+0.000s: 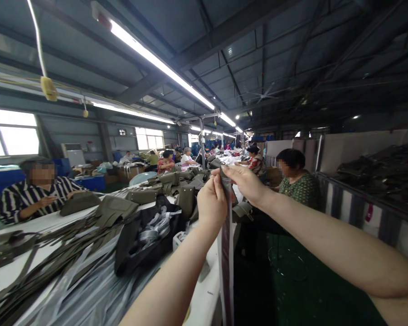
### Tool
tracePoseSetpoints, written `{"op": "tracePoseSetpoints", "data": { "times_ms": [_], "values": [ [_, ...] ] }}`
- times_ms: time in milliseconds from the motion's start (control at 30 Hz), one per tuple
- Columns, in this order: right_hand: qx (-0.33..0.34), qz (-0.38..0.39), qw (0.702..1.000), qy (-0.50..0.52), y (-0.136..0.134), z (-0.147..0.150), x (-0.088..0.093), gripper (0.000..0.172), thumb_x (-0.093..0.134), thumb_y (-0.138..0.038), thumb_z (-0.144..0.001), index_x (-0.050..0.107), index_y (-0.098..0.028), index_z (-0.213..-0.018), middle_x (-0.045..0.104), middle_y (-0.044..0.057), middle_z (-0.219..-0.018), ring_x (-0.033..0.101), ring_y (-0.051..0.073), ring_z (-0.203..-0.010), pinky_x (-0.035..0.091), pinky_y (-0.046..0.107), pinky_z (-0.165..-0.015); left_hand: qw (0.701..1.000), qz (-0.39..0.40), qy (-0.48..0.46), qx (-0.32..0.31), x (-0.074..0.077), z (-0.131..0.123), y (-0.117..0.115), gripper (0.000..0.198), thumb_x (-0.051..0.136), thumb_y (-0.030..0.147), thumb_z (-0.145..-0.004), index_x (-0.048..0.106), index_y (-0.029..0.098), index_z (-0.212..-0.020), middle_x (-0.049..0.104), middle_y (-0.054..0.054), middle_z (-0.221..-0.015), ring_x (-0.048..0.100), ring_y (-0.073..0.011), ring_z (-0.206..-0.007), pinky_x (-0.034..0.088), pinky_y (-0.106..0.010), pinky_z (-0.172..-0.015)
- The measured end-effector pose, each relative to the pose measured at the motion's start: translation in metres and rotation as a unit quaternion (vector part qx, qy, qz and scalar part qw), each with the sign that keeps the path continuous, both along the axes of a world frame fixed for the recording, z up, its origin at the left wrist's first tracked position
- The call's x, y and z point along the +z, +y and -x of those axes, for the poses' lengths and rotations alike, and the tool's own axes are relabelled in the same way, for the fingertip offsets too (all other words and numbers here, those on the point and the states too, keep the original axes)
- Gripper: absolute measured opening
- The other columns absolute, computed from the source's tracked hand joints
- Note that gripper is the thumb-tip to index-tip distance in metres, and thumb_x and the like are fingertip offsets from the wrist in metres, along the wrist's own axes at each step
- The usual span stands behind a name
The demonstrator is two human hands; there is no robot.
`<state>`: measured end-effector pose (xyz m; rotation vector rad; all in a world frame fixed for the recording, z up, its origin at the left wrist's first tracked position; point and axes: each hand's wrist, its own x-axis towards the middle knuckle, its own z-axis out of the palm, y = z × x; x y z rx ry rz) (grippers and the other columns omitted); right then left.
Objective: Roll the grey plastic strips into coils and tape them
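Note:
My left hand (211, 201) and my right hand (244, 182) are raised close together in front of me. Both pinch the top end of a long dark strap in a clear plastic sleeve (226, 253). The strap hangs straight down past the table's edge and out of view at the bottom. My fingertips partly cover its upper end. Left of my forearm, many similar sleeved straps (85, 290) lie heaped on the white table (204, 296). A black bag (132, 244) with clear plastic and pale pieces (156, 228) in it sits behind them.
Olive-green bags (117, 210) are piled along the table. A person in a striped shirt (10, 199) works across it at left; another in a green patterned top (299, 188) sits at right. Beyond stands a pen (343, 199) of dark goods. A yellow switch (49, 88) hangs overhead.

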<state>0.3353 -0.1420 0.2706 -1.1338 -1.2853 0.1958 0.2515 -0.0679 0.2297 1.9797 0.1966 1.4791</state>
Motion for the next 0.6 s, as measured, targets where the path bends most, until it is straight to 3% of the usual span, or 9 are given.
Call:
{"op": "tracePoseSetpoints", "data": {
  "times_ms": [133,200,267,333,400,500,567,600],
  "values": [
    [-0.008,0.021,1.0,-0.005,0.004,0.001,-0.02,0.043,0.061,-0.059,-0.08,0.064,-0.018,-0.069,0.051,-0.004,-0.052,0.044,0.01,-0.045,0.038,0.022,-0.042,1.0,-0.006,-0.01,0.028,-0.005,0.002,0.004,0.042,0.03,0.034,-0.098,0.048,0.019,-0.063,0.052,0.001,-0.054,0.048,-0.0122,-0.052,0.03,-0.024,-0.054],
    [0.021,0.035,0.999,0.03,0.002,0.003,-0.033,0.04,0.064,-0.058,-0.079,0.064,-0.018,-0.072,0.056,-0.003,-0.059,0.05,0.01,-0.051,0.043,0.021,-0.048,1.0,0.003,-0.01,0.029,-0.009,0.003,0.009,0.042,0.032,0.034,-0.098,0.046,0.02,-0.061,0.049,0.002,-0.052,0.046,-0.0116,-0.051,0.03,-0.023,-0.053],
    [0.099,0.1,0.988,0.07,-0.003,0.009,-0.051,0.039,0.067,-0.056,-0.078,0.066,-0.017,-0.08,0.063,-0.001,-0.07,0.059,0.012,-0.063,0.05,0.023,-0.062,0.999,0.031,-0.017,0.024,-0.011,0.002,0.015,0.042,0.035,0.038,-0.097,0.044,0.02,-0.06,0.048,0.003,-0.052,0.045,-0.0111,-0.05,0.03,-0.022,-0.052],
    [0.186,0.207,0.958,0.063,-0.01,0.023,-0.073,0.038,0.07,-0.053,-0.076,0.069,-0.016,-0.086,0.069,0.002,-0.082,0.065,0.016,-0.079,0.052,0.027,-0.079,0.996,0.091,-0.01,-0.023,-0.011,0.001,0.02,0.043,0.036,0.046,-0.095,0.046,0.02,-0.062,0.049,0.003,-0.05,0.046,-0.0108,-0.046,0.032,-0.022,-0.048],
    [0.236,0.304,0.923,-0.001,-0.018,0.039,-0.091,0.038,0.067,-0.053,-0.079,0.072,-0.016,-0.086,0.072,0.004,-0.086,0.067,0.019,-0.087,0.05,0.031,-0.087,0.977,0.168,0.019,-0.128,-0.009,0.002,0.023,0.047,0.036,0.056,-0.093,0.051,0.019,-0.069,0.053,0.003,-0.049,0.05,-0.0119,-0.044,0.036,-0.022,-0.046],
    [0.264,0.34,0.899,-0.077,-0.031,0.048,-0.092,0.044,0.053,-0.056,-0.088,0.073,-0.017,-0.085,0.074,0.005,-0.087,0.068,0.02,-0.09,0.051,0.032,-0.087,0.903,0.275,0.077,-0.321,-0.019,0.015,0.017,0.064,0.031,0.071,-0.087,0.061,0.016,-0.081,0.065,-0.006,-0.061,0.064,-0.0188,-0.058,0.048,-0.028,-0.055],
    [0.237,0.285,0.928,-0.036,-0.042,0.03,-0.07,0.044,0.051,-0.055,-0.09,0.072,-0.017,-0.089,0.074,0.006,-0.089,0.069,0.021,-0.087,0.053,0.035,-0.083,0.823,0.324,0.16,-0.438,-0.041,0.033,0.009,0.078,0.025,0.08,-0.081,0.067,0.014,-0.086,0.071,-0.013,-0.074,0.069,-0.0247,-0.074,0.052,-0.033,-0.067],
    [0.183,0.238,0.954,0.009,-0.048,0.012,-0.054,0.041,0.051,-0.054,-0.091,0.071,-0.018,-0.091,0.074,0.006,-0.089,0.069,0.02,-0.083,0.054,0.037,-0.08,0.773,0.338,0.224,-0.488,-0.058,0.044,0.006,0.082,0.026,0.084,-0.076,0.068,0.015,-0.086,0.071,-0.013,-0.075,0.069,-0.0265,-0.075,0.053,-0.035,-0.07]
  ]
}}
